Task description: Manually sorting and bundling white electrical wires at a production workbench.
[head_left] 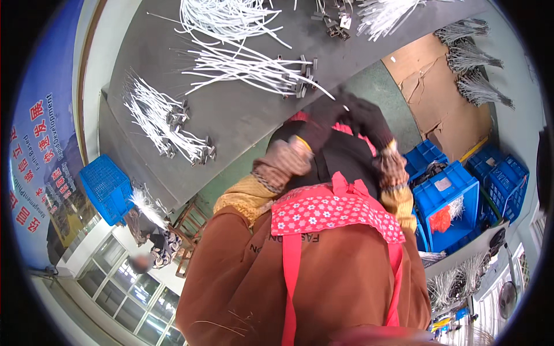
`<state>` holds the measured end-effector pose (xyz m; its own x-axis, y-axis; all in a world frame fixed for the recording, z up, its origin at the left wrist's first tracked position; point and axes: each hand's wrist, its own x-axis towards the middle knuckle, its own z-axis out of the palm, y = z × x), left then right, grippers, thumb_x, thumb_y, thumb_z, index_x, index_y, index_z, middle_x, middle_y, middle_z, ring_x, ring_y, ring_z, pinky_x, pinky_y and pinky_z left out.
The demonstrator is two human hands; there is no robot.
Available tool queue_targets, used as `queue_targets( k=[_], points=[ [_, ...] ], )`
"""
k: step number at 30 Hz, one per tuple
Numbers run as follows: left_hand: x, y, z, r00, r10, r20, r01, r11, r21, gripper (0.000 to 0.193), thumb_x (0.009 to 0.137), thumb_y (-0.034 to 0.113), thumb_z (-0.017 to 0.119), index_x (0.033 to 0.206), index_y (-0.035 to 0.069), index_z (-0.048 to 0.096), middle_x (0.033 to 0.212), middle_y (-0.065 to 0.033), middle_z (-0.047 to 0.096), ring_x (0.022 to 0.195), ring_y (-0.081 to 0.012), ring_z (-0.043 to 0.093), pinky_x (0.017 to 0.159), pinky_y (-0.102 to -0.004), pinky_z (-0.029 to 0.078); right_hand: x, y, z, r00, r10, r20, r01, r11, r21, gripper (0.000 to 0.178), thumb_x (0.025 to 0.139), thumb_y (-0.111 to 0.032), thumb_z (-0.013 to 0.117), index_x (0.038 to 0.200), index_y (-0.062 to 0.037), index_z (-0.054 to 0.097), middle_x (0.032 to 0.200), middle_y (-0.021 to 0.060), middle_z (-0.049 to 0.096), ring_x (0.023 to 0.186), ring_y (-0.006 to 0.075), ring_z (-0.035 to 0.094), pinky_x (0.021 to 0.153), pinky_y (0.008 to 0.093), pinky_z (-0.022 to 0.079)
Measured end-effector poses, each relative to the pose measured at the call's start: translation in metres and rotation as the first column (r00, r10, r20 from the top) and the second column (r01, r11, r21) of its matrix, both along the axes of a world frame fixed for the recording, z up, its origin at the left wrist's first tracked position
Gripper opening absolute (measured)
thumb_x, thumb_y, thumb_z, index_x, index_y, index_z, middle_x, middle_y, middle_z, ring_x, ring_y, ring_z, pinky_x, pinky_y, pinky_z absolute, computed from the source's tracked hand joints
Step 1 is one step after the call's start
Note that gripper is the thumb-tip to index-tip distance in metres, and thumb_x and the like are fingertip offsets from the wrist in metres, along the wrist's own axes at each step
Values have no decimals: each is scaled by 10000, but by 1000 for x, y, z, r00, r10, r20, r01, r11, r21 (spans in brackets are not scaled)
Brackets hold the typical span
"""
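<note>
Both hands wear dark gloves and are close together in front of my lap, just off the table's near edge. My left hand is smeared by motion, its fingers hidden. My right hand is bent inward, its fingers curled around a white cable. That cable runs back to a bundle of white cables with small dark metal connector ends on the table. A short white tip shows between the gloves. Left of it lies another bundle of white cables with similar dark ends.
The grey table also carries a large coil of white cables at its far side. Blue plastic crates stand at my right, near flattened cardboard with grey cable bundles. A blue basket and a person are at the left.
</note>
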<state>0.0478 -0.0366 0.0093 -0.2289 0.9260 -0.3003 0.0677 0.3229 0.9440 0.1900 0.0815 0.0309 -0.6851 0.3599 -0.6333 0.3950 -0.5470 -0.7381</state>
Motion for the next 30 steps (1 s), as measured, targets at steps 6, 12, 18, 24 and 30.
queue_targets(
  k=[6, 12, 18, 24, 30],
  points=[
    [-80, -23, 0, 968, 232, -96, -230, 973, 29, 366, 1032, 275, 502, 1287, 26, 586, 1089, -203, 696, 1007, -298, 697, 835, -433, 562, -94, 5, -3, 990, 126, -59, -128, 992, -23, 261, 942, -253, 646, 1106, -51, 668, 825, 68, 683, 662, 129, 634, 567, 271, 502],
    [-166, -19, 9, 642, -587, -493, 312, 787, -532, 322, 970, 203, 550, 1255, 54, 573, 1071, -216, 696, 981, -391, 679, 802, -498, 551, -140, -39, -43, 994, 104, 29, -83, 566, 820, 258, 905, -316, 667, 1113, -163, 667, 977, 119, 702, 861, 350, 695, 696, 472, 548],
    [-214, 129, -22, 444, -242, -863, -175, 921, -348, 310, 991, 230, 463, 1261, 212, 615, 1044, -192, 676, 952, -398, 682, 808, -499, 553, -138, -39, -44, 987, 134, 84, -139, 479, 867, 261, 906, -351, 653, 1085, -162, 679, 953, 114, 710, 826, 352, 688, 705, 496, 524],
    [-260, 192, -103, 727, -198, -658, 202, 977, -71, 289, 892, 248, 629, 983, -5, 736, 833, -151, 723, 710, -263, 709, 640, -376, 560, -131, -25, -16, 997, 76, -7, -39, 590, 806, 301, 911, -347, 674, 1143, -155, 687, 975, 111, 713, 851, 322, 698, 762, 456, 542],
    [-197, 105, 67, 856, 407, 320, -329, 905, -269, 335, 988, 202, 546, 1187, -52, 637, 718, -58, 636, 566, -119, 578, 519, -267, 453, -128, 76, -44, 820, -561, 109, 138, 379, 915, 434, 872, -393, 710, 1203, -112, 703, 1125, 139, 704, 962, 281, 698, 851, 375, 534]
  ],
)
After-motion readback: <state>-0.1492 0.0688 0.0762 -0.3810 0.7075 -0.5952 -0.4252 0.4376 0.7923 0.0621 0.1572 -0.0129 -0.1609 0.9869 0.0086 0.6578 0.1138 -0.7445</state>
